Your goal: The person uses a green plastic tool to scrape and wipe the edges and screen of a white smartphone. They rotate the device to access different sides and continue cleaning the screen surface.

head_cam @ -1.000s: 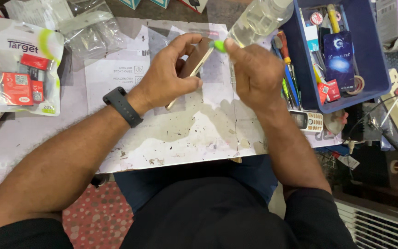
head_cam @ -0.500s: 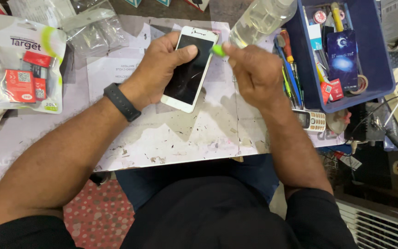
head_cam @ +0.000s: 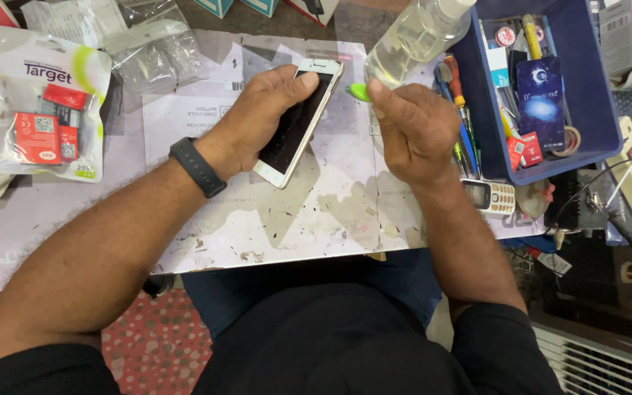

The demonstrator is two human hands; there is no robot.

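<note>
While the left hand (head_cam: 261, 117) wraps its fingers around a white smartphone (head_cam: 298, 121), the phone sits tilted over the worn white work mat (head_cam: 294, 212), dark screen facing up. Just to its right, the right hand (head_cam: 412, 132) is closed in a pinch on a small green pick (head_cam: 358, 92), whose tip shows beyond the thumb, near the phone's top corner but apart from it. A clear bottle of liquid (head_cam: 407, 40) stands behind that hand. Beside it, a blue plastic bin (head_cam: 597, 117) holds screwdrivers (head_cam: 456, 88), a dark blue packet (head_cam: 540, 102) and a roll of tape (head_cam: 568, 140). A small keypad phone (head_cam: 490, 196) lies below the bin. At far left lies a clear pouch of red-labelled parts (head_cam: 42, 110).
</note>
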